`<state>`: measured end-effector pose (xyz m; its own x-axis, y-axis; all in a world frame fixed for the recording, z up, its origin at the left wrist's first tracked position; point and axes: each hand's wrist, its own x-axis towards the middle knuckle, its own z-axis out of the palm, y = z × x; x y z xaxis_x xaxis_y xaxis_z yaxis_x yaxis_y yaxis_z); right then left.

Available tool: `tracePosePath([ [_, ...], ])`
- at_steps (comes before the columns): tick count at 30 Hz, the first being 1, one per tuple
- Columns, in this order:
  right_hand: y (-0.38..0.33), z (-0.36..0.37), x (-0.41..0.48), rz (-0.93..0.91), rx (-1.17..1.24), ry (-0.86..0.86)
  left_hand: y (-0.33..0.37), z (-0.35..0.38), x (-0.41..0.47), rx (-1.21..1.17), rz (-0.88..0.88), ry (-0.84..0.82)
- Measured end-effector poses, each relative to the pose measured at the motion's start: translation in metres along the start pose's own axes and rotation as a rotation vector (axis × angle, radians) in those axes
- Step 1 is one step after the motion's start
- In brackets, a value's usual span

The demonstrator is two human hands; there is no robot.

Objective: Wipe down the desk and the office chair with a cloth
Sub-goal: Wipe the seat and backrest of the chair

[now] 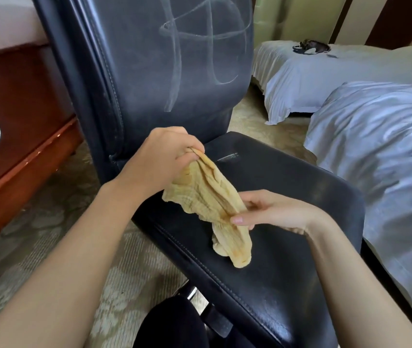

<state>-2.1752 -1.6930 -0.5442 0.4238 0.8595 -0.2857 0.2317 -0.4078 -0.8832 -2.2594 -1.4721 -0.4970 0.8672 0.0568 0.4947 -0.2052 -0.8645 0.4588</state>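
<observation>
Your left hand (159, 156) pinches the cloth's (215, 197) upper end, your right hand (272, 212) pinches it lower down, stretched above the chair (288, 222) seat; beds (375, 136) lie beyond.

Pale yellow, ribbed cloth (207, 197); black chair (288, 222) with whitish scribbles (200, 36); reddish-brown desk (24, 96); white bed (375, 146); beige, floral-patterned carpet (36, 234).
</observation>
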Motion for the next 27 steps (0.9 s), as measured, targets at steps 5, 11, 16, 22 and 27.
tracePosePath([
  [5, -0.008, -0.023, -0.007, -0.180, -0.260, 0.782, -0.010, -0.006, -0.004, 0.011, 0.015, 0.017],
  [11, -0.009, -0.020, -0.007, -0.402, -0.786, 1.264, -0.006, 0.007, -0.010, 0.172, 0.160, 0.152],
  [16, 0.049, 0.028, -0.029, -0.312, -1.020, 0.858, -0.025, 0.043, -0.054, 0.329, 0.247, -0.231],
  [22, 0.061, 0.031, -0.049, -0.203, -0.728, 0.491, -0.048, 0.058, -0.089, 0.062, -0.005, -0.487],
  [27, 0.032, -0.012, -0.014, -0.148, -0.805, 0.669, -0.041, 0.036, -0.049, 0.090, -0.035, -0.400],
])
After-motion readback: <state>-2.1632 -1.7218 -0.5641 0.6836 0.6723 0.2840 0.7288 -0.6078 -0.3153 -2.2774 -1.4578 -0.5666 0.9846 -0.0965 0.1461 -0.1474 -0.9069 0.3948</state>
